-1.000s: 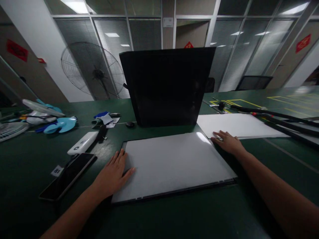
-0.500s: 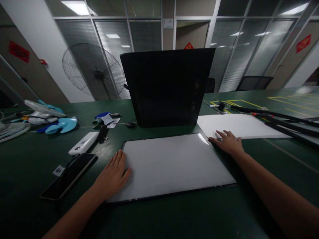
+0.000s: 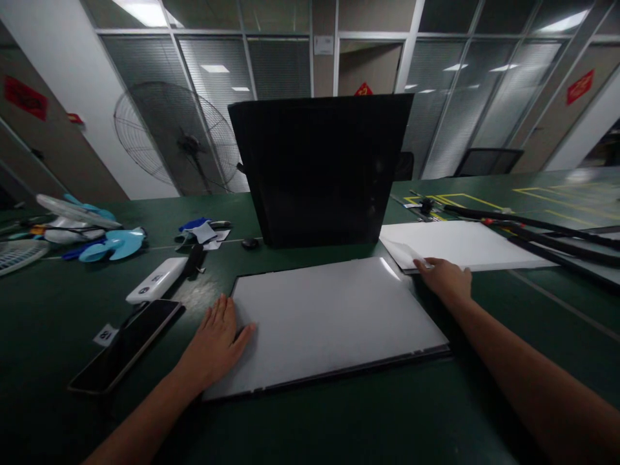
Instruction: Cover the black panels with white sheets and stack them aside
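A white rectangular panel (image 3: 324, 323) with a thin dark edge lies flat on the green table in front of me. My left hand (image 3: 217, 339) rests on its left edge, fingers stretched out and thumb apart on the white face. Off to the right lies a stack of white sheets (image 3: 465, 242). At its near left corner my right hand (image 3: 445, 278) pinches a thin white sheet (image 3: 402, 250), and that corner is bent up off the stack. The right fingertips are partly hidden behind the hand.
A black upright panel (image 3: 320, 171) stands behind the white one. On the left lie a phone (image 3: 128, 345), a white device (image 3: 157, 279), a dark mouse-like object (image 3: 250, 243) and blue fan blades (image 3: 113, 245). Black strips (image 3: 542, 232) cross the table at the right.
My right hand has closed from spread fingers into a pinch on the sheet's corner, which has lifted. My left hand stays on the panel's edge. The view has shifted slightly.
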Motion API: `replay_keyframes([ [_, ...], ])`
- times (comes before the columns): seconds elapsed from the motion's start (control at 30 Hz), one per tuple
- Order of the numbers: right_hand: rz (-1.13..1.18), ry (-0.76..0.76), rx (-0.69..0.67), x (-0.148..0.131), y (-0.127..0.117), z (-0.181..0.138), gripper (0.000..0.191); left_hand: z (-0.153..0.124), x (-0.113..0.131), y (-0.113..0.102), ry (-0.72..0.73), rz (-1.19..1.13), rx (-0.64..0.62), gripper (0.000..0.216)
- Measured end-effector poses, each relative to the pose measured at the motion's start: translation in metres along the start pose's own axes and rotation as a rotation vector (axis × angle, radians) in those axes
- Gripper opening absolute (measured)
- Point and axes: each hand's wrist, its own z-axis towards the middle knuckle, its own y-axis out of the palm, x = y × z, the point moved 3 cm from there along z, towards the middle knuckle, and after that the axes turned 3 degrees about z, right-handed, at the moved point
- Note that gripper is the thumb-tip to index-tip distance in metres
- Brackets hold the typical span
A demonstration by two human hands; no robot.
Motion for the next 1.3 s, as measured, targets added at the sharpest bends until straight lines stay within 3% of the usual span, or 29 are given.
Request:
replay_keyframes([
  [0.23, -0.099, -0.136, 0.029, -0.026, -0.049, -0.03, 0.045, 0.002, -0.003, 0.009, -0.012, -0.024, 0.022, 0.088],
  [0.4, -0.112, -0.421, -0.061, -0.089, -0.072, -0.085, 0.038, 0.002, 0.0, 0.002, 0.006, -0.063, -0.025, 0.087],
  [0.57, -0.014, -0.847, -0.22, -0.163, -0.063, -0.171, 0.026, 0.004, 0.0, -0.003, -0.002, -0.124, 0.017, 0.082],
  [0.7, 0.163, -1.128, -0.253, -0.2, -0.052, -0.226, 0.034, 0.007, -0.003, -0.001, -0.038, -0.214, 0.004, 0.079],
  [0.97, 0.47, -1.254, -0.478, -0.234, -0.054, -0.274, 0.069, 0.007, -0.002, -0.004, 0.006, -0.229, 0.013, 0.075],
  [1.07, 0.542, -1.286, -0.538, -0.235, -0.065, -0.28, 0.076, 0.006, -0.002, -0.004, 0.01, -0.209, 0.004, 0.08],
  [1.13, 0.526, -1.283, -0.451, -0.225, -0.07, -0.268, 0.076, 0.006, -0.003, -0.003, 0.021, -0.209, 0.011, 0.083],
  [1.2, 0.439, -1.2, -0.276, -0.206, -0.069, -0.236, 0.071, 0.006, -0.005, -0.003, 0.021, -0.215, 0.012, 0.084],
  [1.3, 0.327, -0.916, -0.061, -0.155, -0.055, -0.157, 0.064, 0.006, -0.007, -0.004, 0.027, -0.211, 0.006, 0.084],
])
